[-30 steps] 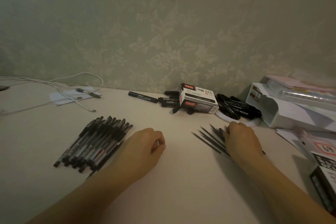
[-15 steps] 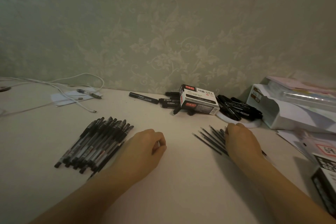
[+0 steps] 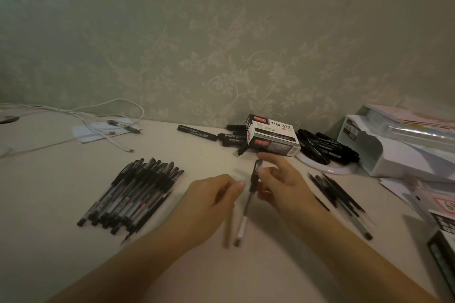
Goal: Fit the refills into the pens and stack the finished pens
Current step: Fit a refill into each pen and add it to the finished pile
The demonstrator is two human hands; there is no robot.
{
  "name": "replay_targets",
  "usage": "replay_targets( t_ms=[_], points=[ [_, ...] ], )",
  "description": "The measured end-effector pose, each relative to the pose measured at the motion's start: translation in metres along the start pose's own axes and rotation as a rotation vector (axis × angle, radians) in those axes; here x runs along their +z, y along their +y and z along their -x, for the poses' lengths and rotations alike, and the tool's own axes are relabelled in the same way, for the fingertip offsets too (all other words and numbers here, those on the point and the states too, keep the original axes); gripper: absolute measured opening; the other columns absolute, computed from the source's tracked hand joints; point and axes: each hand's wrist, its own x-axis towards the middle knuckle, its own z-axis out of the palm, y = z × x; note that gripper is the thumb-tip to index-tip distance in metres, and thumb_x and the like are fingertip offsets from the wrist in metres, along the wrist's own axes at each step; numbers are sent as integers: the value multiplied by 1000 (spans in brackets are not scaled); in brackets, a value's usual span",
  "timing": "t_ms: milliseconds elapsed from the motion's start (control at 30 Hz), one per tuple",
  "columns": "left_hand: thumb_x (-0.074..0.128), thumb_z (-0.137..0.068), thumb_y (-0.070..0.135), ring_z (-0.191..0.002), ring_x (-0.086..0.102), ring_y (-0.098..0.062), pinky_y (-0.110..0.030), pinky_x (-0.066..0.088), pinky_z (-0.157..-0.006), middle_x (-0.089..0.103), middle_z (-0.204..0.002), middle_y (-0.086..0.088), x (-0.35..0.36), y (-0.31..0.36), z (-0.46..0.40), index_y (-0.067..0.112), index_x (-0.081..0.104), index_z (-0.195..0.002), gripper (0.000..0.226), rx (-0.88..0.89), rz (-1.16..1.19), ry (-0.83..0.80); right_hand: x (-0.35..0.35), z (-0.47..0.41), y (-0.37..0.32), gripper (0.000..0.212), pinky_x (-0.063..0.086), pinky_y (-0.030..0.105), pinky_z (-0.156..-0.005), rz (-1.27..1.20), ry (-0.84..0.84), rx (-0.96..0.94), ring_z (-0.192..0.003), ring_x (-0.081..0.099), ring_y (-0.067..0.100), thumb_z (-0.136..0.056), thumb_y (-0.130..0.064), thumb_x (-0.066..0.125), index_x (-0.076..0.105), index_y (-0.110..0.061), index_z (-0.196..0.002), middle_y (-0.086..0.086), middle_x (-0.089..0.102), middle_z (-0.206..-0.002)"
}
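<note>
Head view, frame centre: right hand (image 3: 280, 181) pinches pen (image 3: 248, 200) upright for loading; left hand (image 3: 209, 204) grips blurred refill (image 3: 227, 226) alongside.

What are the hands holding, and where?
Right hand pinches a pen near its capped upper end. Left hand grips a blurred thin stick, likely a refill.

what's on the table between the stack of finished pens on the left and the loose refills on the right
In the head view, both hands: the left hand and right hand meet there, holding a pen between the pen stack and refills.
</note>
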Motion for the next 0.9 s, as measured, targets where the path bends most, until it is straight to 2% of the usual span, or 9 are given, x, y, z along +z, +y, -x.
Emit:
replay_targets(
  t_ms=[67,167,300,400,500,600,800,900],
  points=[
    [45,-92,53,-59,58,-12,-27,50,-55,63,-71,0,2,-1,0,28,63,-86,32,-19,16,-12,3,2,9,24,54,20,-69,-79,-18,3,-76,69,16,-98,-9,56,65,-21,-117,9,68,-88],
    [55,-91,44,-69,60,-7,-25,50,-64,65,-76,9,2,-6,-2,31,65,-94,17,-12,-97,10,2,3,14,17,54,17,-67,-75,-50,-61,-72,71,15,-95,-4,61,66,-10,-109,17,70,-87],
    [55,-94,36,-74,58,-2,-16,44,-62,63,-78,11,-1,-11,-5,30,63,-97,11,20,-197,-4,4,3,18,10,56,19,-68,135,-136,-136,-75,74,17,-87,-10,72,71,-17,-94,7,73,-85],
    [50,-97,29,-69,52,-4,-21,37,-58,57,-73,9,0,-13,-6,24,58,-94,10,43,-233,-54,7,3,21,12,57,27,-72,89,-213,-116,-76,74,23,-87,-8,72,71,-20,-87,5,72,-80],
    [44,-99,33,-63,48,-6,-30,35,-56,51,-67,9,0,-13,-7,28,48,-91,10,56,-279,-102,4,2,21,9,57,27,-73,39,-242,-120,-75,73,23,-87,-8,72,71,-17,-87,7,72,-79],
    [40,-98,41,-61,50,-7,-30,35,-51,52,-64,8,-5,-12,-9,34,43,-93,9,95,-385,-115,1,2,19,5,56,22,-70,28,-244,-111,-72,71,18,-85,-11,73,72,-16,-88,9,73,-80],
    [39,-96,50,-54,49,-5,-27,33,-48,49,-56,10,-7,-14,-9,37,48,-98,16,138,-434,-75,0,3,18,6,55,23,-68,-9,-230,-114,-66,67,13,-86,-5,71,69,-6,-91,14,71,-78],
    [31,-92,61,-57,52,-1,-22,33,-50,51,-58,13,-9,-14,-10,44,53,-110,33,115,-415,-63,-1,2,18,8,54,19,-66,-23,-196,-128,-65,68,12,-85,-2,71,68,-1,-93,11,71,-76]
  ],
)
